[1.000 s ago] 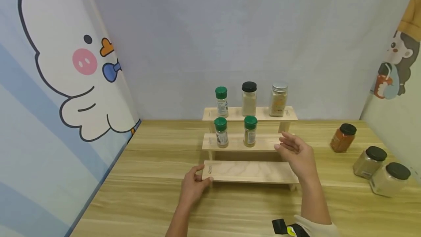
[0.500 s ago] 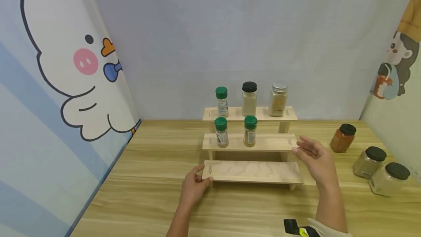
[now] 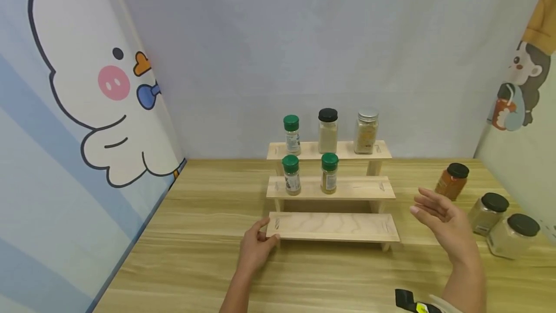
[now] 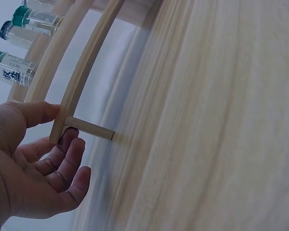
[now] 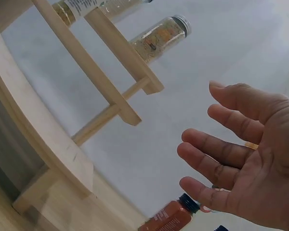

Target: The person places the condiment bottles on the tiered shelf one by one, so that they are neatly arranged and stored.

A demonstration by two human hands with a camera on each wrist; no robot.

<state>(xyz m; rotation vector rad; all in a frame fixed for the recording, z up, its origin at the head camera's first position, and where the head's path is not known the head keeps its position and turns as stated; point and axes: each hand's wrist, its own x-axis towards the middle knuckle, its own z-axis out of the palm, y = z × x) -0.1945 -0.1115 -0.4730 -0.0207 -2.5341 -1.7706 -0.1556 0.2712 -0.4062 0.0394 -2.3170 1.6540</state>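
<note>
A three-tier wooden spice rack [image 3: 330, 226] stands on the table. My left hand [image 3: 255, 248] pinches the left end of its lowest board; in the left wrist view the thumb lies on one face and fingers curl behind the other. On the middle tier are two green-capped spice jars [image 3: 292, 175]. The top tier bears a green-capped jar [image 3: 293, 135], a black-capped jar [image 3: 327, 131] and a silver-capped jar [image 3: 366, 132]. Right of the rack, my right hand [image 3: 449, 228] hangs in the air with fingers loosely spread, holding nothing. Behind it is a jar of red-orange spice [image 3: 451, 181].
Two larger black-lidded jars [image 3: 487, 214] [image 3: 513, 237] stand at the right of the wood-grain table [image 3: 195, 235]. A pale curtain [image 3: 260, 52] hangs behind the rack, and printed cartoon panels flank both sides.
My right hand has moved rightward, from beside the middle tier toward the jars on the right. My left hand keeps its grip on the rack, and the jars have not moved.
</note>
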